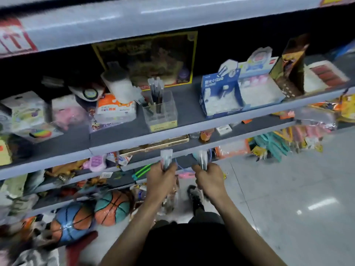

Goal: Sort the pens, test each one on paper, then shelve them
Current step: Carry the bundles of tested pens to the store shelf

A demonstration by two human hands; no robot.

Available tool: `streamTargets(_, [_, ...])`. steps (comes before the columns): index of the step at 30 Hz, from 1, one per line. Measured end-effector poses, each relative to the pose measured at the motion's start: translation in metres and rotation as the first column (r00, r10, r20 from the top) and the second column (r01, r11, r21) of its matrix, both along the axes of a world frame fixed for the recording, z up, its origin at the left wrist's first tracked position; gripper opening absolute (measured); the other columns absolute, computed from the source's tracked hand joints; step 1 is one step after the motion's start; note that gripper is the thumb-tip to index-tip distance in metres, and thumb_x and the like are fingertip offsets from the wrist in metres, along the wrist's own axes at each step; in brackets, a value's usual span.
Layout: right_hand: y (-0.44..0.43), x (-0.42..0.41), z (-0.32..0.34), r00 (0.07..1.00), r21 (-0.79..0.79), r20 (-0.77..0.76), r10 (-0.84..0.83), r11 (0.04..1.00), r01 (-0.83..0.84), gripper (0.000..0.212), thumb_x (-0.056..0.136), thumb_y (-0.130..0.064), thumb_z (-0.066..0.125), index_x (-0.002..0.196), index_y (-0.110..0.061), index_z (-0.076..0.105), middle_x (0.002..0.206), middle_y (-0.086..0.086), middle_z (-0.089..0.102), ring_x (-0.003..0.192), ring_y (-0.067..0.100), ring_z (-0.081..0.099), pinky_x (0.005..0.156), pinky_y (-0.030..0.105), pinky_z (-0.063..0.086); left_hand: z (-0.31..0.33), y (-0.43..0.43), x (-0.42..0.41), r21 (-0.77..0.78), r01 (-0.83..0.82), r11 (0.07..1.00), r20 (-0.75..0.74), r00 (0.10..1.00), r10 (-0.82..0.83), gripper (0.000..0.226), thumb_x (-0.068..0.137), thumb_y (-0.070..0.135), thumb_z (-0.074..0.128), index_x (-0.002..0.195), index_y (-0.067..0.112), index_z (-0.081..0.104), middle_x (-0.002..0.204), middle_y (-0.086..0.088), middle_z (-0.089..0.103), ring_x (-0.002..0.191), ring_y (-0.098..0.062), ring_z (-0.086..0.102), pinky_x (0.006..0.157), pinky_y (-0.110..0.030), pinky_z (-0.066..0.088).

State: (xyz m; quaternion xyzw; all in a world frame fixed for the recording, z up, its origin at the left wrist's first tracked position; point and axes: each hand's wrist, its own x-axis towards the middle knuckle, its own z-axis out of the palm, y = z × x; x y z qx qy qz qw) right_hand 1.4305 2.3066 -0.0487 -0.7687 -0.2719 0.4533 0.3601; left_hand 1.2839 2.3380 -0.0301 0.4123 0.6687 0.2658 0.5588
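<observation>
- So: left hand is clenched round a bundle of clear-barrelled pens held upright. The frame is motion-blurred, so I can't count them.
- right hand grips a second clear pen bundle the same way, near the first but apart from it.
- Both bundles sit low, in front of the lower shelf edges.
- Above them, on the dark grey shelf board, is a clear plastic pen holder with a yellow label. Dark pens stand upright in it.
- The pale grey shelf lip runs between the hands and the holder.
- A blue-and-white display box sits right of the holder, and a dark flat box with yellow border is behind.
- Two multicoloured basketballs are at lower left.
- The room is a shop aisle with a glossy pale tiled floor; a black shoe shows between the forearms.
</observation>
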Motion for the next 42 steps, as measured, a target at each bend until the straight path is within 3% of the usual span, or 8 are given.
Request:
streamTargets(5, [0.067, 0.021, 0.017, 0.986, 0.037, -0.116, 0.12, 0.992, -0.117, 0.03, 0.087, -0.036, 0.066, 0.066, -0.017, 0.055, 0.054, 0.001, 0.051, 0.05, 0.02, 0.048, 0.055, 0.034, 0.042, 0.002, 0.042, 0.015, 0.032, -0.253, 0.967, 0.073, 0.966, 0.25, 0.031, 0.087, 0.028, 0.07, 0.065, 0.015, 0.052, 0.05, 0.003, 0.045, 0.046, -0.017, 0.041, 0.053, -0.031, 0.034])
streamTargets(9, [0.11, 0.027, 0.03, 0.844, 0.041, -0.536, -0.008, 0.999, 0.035, 0.029, 0.099, -0.011, 0.062, 0.075, -0.015, 0.047, 0.058, 0.003, 0.036, 0.044, 0.014, 0.03, 0.041, 0.024, 0.025, 0.006, 0.07, 0.028, 0.0, -0.452, 0.892, 0.224, 0.87, 0.44, 0.039, 0.097, 0.006, 0.061, 0.068, 0.019, 0.039, 0.048, 0.003, 0.029, 0.037, -0.011, 0.023, 0.042, -0.02, 0.02])
streamTargets(16, [0.18, 0.025, 0.043, 0.616, 0.039, -0.784, -0.075, 0.985, 0.169, 0.024, 0.101, -0.013, 0.059, 0.079, -0.016, 0.05, 0.056, -0.001, 0.033, 0.041, 0.011, 0.027, 0.037, 0.022, 0.024, 0.025, 0.119, 0.025, -0.066, -0.781, 0.622, 0.489, 0.518, 0.702, 0.04, 0.097, 0.008, 0.056, 0.072, 0.021, 0.028, 0.049, 0.006, 0.024, 0.043, -0.014, 0.016, 0.043, -0.023, 0.015])
streamTargets(21, [0.227, 0.009, 0.053, 0.612, 0.129, -0.79, -0.038, 0.965, 0.227, 0.023, 0.103, -0.013, 0.058, 0.08, -0.016, 0.053, 0.056, -0.002, 0.033, 0.044, 0.012, 0.027, 0.04, 0.024, 0.025, 0.04, 0.156, 0.022, -0.11, -0.869, 0.483, 0.615, 0.322, 0.72, 0.037, 0.096, 0.01, 0.059, 0.076, 0.019, 0.03, 0.049, 0.005, 0.027, 0.044, -0.016, 0.018, 0.045, -0.027, 0.017])
streamTargets(32, [0.308, -0.01, 0.043, 0.742, 0.289, -0.665, -0.086, 0.887, 0.362, 0.03, 0.096, -0.005, 0.062, 0.078, -0.015, 0.041, 0.054, 0.001, 0.041, 0.045, 0.014, 0.034, 0.045, 0.029, 0.031, 0.03, 0.217, 0.034, 0.065, -0.964, 0.256, 0.685, 0.23, 0.692, 0.044, 0.097, 0.004, 0.056, 0.071, 0.021, 0.026, 0.051, 0.001, 0.022, 0.047, -0.017, 0.016, 0.047, -0.026, 0.017])
streamTargets(37, [0.325, -0.015, 0.028, 0.857, 0.47, -0.514, -0.027, 0.827, 0.309, 0.016, 0.089, -0.015, 0.07, 0.078, -0.014, 0.058, 0.063, 0.004, 0.053, 0.057, 0.021, 0.047, 0.059, 0.037, 0.039, 0.012, 0.224, 0.041, 0.207, -0.953, 0.221, 0.658, 0.303, 0.689, 0.045, 0.103, 0.009, 0.061, 0.066, 0.016, 0.036, 0.047, 0.001, 0.037, 0.039, -0.017, 0.029, 0.045, -0.029, 0.025])
streamTargets(39, [0.327, -0.016, 0.025, 0.893, 0.547, -0.45, 0.024, 0.797, 0.254, 0.013, 0.084, -0.023, 0.075, 0.078, -0.019, 0.065, 0.07, 0.003, 0.059, 0.068, 0.023, 0.053, 0.068, 0.041, 0.043, 0.01, 0.225, 0.039, 0.215, -0.959, 0.185, 0.661, 0.283, 0.695, 0.044, 0.102, 0.01, 0.061, 0.066, 0.015, 0.038, 0.047, 0.0, 0.039, 0.038, -0.017, 0.032, 0.045, -0.029, 0.027])
streamTargets(42, [0.327, -0.016, 0.022, 0.928, 0.612, -0.36, 0.093, 0.775, 0.16, 0.026, 0.086, -0.018, 0.073, 0.067, -0.022, 0.057, 0.062, -0.002, 0.053, 0.063, 0.02, 0.047, 0.061, 0.038, 0.039, 0.01, 0.229, 0.029, 0.191, -0.977, 0.096, 0.71, 0.205, 0.674, 0.046, 0.099, 0.009, 0.061, 0.061, 0.021, 0.039, 0.049, -0.001, 0.034, 0.042, -0.015, 0.029, 0.049, -0.031, 0.028])
